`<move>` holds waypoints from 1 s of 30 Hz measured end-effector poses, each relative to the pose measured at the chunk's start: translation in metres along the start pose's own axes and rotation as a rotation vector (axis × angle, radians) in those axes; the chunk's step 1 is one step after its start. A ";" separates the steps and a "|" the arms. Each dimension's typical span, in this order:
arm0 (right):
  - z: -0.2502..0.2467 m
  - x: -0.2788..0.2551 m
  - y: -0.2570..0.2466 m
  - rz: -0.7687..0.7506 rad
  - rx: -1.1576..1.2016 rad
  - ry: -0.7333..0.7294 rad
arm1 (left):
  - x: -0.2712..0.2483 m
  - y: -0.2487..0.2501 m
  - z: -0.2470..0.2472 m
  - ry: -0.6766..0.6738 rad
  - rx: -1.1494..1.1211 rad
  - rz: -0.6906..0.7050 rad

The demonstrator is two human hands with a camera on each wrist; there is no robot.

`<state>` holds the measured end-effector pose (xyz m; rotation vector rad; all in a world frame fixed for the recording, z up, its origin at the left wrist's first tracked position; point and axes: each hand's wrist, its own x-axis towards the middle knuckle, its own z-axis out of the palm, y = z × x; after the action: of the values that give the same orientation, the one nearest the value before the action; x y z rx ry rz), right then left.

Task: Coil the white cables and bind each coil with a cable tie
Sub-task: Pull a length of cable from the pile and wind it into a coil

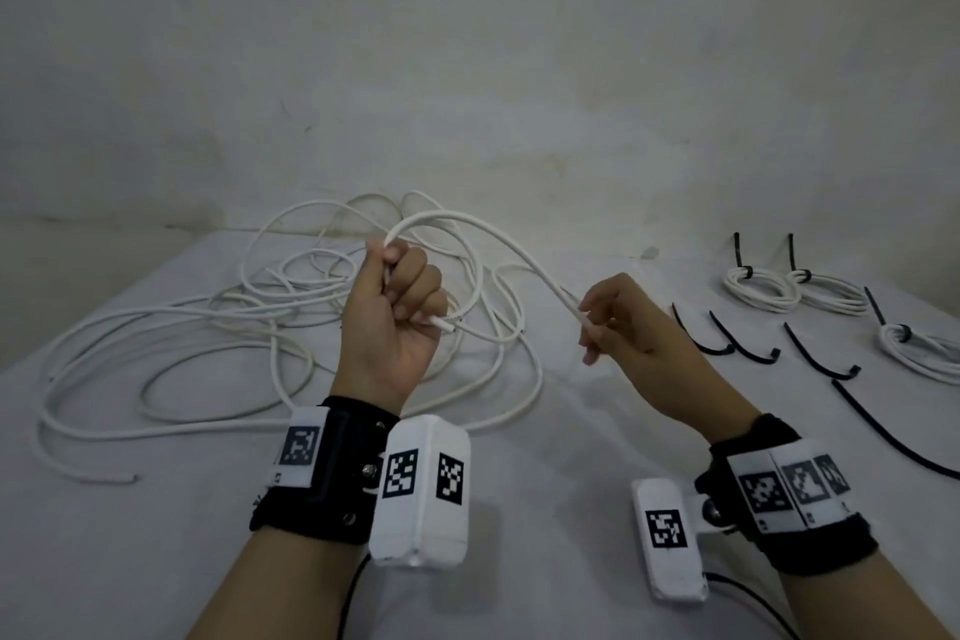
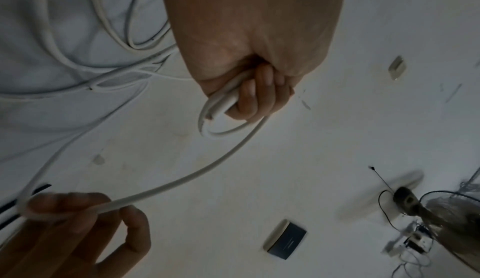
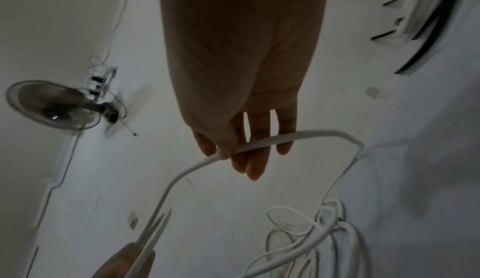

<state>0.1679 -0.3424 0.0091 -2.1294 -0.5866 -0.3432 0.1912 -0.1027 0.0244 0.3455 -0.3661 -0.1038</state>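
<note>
White table [image 1: 545,509] carries loose cables [image 1: 171,353], bound coils [image 1: 763,288], black ties [image 1: 826,359].

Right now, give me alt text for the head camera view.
The left hand grips a white cable in a fist while the right hand pinches it further along, above a loose tangle of cables on the table. Three tied coils and spare black ties lie right.

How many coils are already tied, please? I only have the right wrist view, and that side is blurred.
Observer: Three tied coils lie at the table's far right.
Operator: Thanks. Are any spare ties left?
Observer: Four loose black ties lie in front of those coils.
Operator: And how is the left hand holding?
Observer: The left hand grips a small loop of cable in its fist, with the cut end poking out.
</note>
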 end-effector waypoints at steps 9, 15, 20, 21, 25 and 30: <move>0.012 0.006 -0.018 -0.125 -0.342 -0.224 | 0.005 0.012 -0.022 0.103 -0.034 0.096; 0.036 0.014 -0.042 -0.247 -0.629 -0.465 | 0.006 -0.001 -0.019 0.150 0.159 0.033; 0.045 0.023 -0.081 -0.418 -0.511 -0.393 | 0.003 -0.016 -0.017 0.091 0.454 -0.136; 0.044 0.025 -0.085 -0.440 -0.462 -0.350 | 0.001 -0.018 -0.017 0.070 0.528 -0.153; 0.033 0.035 -0.087 -0.411 -0.332 -0.144 | -0.006 -0.025 -0.008 -0.041 0.726 -0.188; 0.028 0.041 -0.070 -0.361 -0.238 0.089 | -0.008 -0.025 -0.006 -0.147 0.685 -0.236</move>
<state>0.1670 -0.2731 0.0590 -2.2145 -0.9181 -0.7361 0.1855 -0.1228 0.0079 1.0626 -0.5012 -0.2358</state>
